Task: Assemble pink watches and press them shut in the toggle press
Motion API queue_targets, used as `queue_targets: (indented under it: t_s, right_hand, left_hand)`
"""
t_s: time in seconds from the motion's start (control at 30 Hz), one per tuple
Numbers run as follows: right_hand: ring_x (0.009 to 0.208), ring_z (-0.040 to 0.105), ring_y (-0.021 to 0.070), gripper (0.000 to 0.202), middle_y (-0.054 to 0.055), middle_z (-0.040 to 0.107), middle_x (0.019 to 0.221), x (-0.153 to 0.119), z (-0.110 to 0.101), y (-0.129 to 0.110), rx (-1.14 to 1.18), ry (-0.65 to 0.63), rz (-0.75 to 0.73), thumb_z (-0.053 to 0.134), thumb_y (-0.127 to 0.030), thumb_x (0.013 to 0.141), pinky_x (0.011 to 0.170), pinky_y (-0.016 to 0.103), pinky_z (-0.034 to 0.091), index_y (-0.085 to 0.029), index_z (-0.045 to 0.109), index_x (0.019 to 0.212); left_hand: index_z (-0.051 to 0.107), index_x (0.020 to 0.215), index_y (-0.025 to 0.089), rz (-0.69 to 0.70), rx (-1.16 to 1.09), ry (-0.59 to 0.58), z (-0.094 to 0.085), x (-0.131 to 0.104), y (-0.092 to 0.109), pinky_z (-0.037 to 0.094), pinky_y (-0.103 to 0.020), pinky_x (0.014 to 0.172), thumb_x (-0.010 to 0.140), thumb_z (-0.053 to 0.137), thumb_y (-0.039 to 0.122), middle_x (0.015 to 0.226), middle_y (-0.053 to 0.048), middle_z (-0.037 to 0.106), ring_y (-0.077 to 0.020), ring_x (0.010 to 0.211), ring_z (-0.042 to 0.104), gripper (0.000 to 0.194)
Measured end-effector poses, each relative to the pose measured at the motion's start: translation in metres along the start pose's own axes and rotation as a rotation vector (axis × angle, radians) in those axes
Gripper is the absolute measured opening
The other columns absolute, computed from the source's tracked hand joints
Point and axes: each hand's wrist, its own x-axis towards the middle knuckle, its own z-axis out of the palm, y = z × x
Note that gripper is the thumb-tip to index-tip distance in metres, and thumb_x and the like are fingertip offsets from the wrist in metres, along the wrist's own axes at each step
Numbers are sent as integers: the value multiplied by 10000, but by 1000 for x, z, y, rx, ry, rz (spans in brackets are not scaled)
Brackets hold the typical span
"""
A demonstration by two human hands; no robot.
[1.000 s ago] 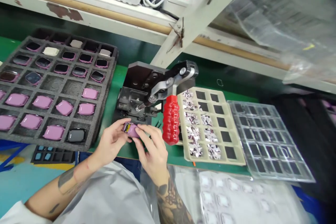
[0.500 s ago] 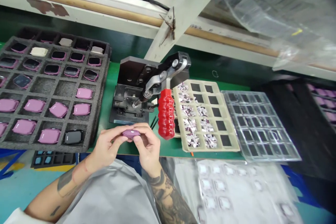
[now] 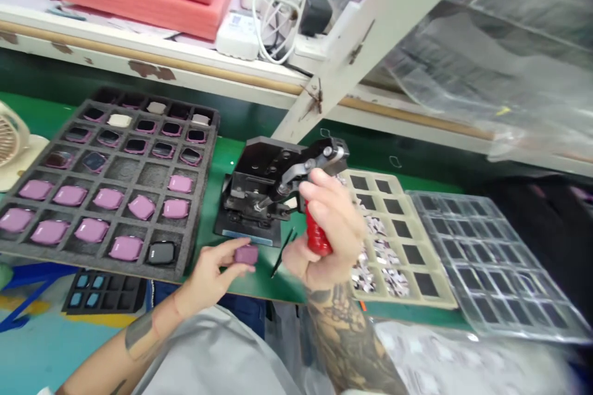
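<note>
Between the thumb and fingers of my left hand (image 3: pixel 217 273) is a purple watch case (image 3: pixel 246 254), held in front of the black toggle-clamp press (image 3: pixel 259 191). My right hand (image 3: pixel 334 228) is wrapped around the red grip of the clamp lever (image 3: pixel 317 236). The press's metal plunger (image 3: pixel 263 203) points down at its black fixture. A thin dark tool, perhaps tweezers (image 3: pixel 281 254), lies on the green bench between my hands. To the left, a grey foam tray (image 3: pixel 189 245) holds purple watch cases, dark-screened ones, a few pale ones and one black one.
Right of the press, a cream compartment tray (image 3: pixel 440 300) holds small white-and-dark pieces, partly behind my right hand. A clear plastic tray (image 3: pixel 491 321) lies beyond it. A slanted white post (image 3: pixel 343 74) rises behind the press. A beige fan (image 3: pixel 13 142) stands far left.
My right hand has left the purple watch case and moved right and up onto the red lever grip. My left hand keeps the case, now turned. The camera view has shifted.
</note>
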Motion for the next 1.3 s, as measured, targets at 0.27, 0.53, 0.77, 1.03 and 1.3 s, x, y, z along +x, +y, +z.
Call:
queue_targets:
  t_s: [0.27, 0.53, 0.77, 1.03, 1.3]
  right_hand:
    - [1191, 762, 295, 484, 111, 688, 1428, 71, 26, -22, 196, 447, -17, 666, -478, 1120, 912, 451, 635, -220, 702, 1528]
    - [1128, 748, 291, 378, 123, 773, 1215, -100, 3, -27, 22, -287, 365, 552, -153, 1102, 962, 532, 661, -259, 717, 1424]
    - [1293, 698, 364, 369, 205, 760, 1324, -112, 43, 14, -95, -659, 415, 493, -205, 1126, 1164, 618, 578, -182, 739, 1399]
    - [1340, 692, 277, 335, 147, 728, 1388, -110, 18, -16, 117, -375, 652, 540, -253, 1148, 1194, 474, 570, -232, 711, 1435]
    - [1185, 793, 268, 370, 125, 772, 1394, -120, -31, -28, 391, -177, 978, 753, -404, 1065, 1048, 456, 683, -284, 780, 1414]
  left_hand:
    - [741, 1178, 168, 73, 157, 56, -2, -6, 6, 596, -256, 763, 845, 839, 179, 1006, -62, 832, -166, 816, 757, 347]
    - [801, 1296, 225, 409, 415, 176, -4, -37, 25, 671, -318, 869, 870, 825, 145, 1103, -99, 847, -232, 941, 817, 434]
    - [766, 1350, 243, 539, 476, 139, -3, -31, 20, 662, -276, 823, 879, 839, 135, 1069, -64, 835, -195, 874, 797, 489]
    - [678, 1486, 239, 480, 790, 314, -3, -19, 26, 638, -389, 1021, 1063, 726, 220, 1303, -130, 717, -256, 1146, 761, 427]
    - [751, 1370, 146, 541, 1427, 270, 11, 47, 36, 591, -508, 917, 1086, 584, 142, 1270, -228, 741, -390, 1155, 683, 329]
